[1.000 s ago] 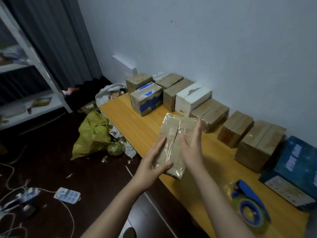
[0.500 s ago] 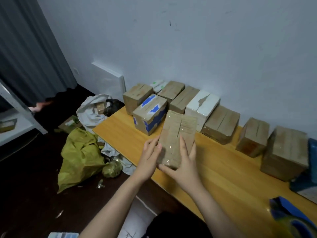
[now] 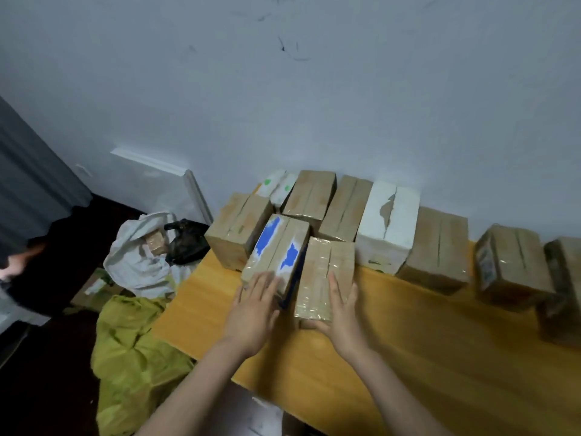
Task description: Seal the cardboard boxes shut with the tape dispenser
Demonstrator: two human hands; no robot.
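On the yellow table (image 3: 408,357), before the long row of boxes (image 3: 437,243) by the wall, the taped box (image 3: 323,272) sits right beside the blue-patched box (image 3: 276,247), the left hand (image 3: 254,313) flat on that one, the right hand (image 3: 341,313) open with straight fingers against the taped one, and a hard push could knock the row crooked.

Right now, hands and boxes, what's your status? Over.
Left hand flat on blue-patched box. Right hand against taped box, set on table. Tape dispenser out of view.
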